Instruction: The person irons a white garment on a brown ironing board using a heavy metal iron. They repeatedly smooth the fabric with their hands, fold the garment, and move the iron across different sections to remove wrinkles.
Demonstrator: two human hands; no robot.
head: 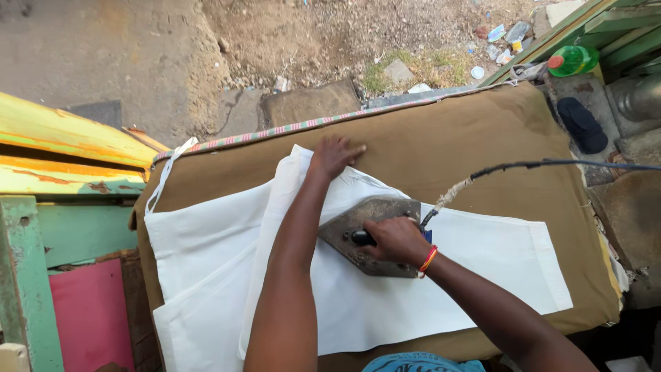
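A brown padded ironing table (482,138) carries white trousers (482,255) across its middle. Ironing looks underway: the right hand (394,239) grips the metal iron (358,231), while the left hand (335,155), fingers spread, flattens cloth at 12 o'clock. The next pass would need the cord (523,166) at 2 o'clock kept off the cloth. A green bottle (573,60) lies far beyond.

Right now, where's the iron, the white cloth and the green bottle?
iron (358,231): head view, on its grey metal top.
white cloth (482,265): head view, on its flat right part.
green bottle (577,60): head view, on its body.
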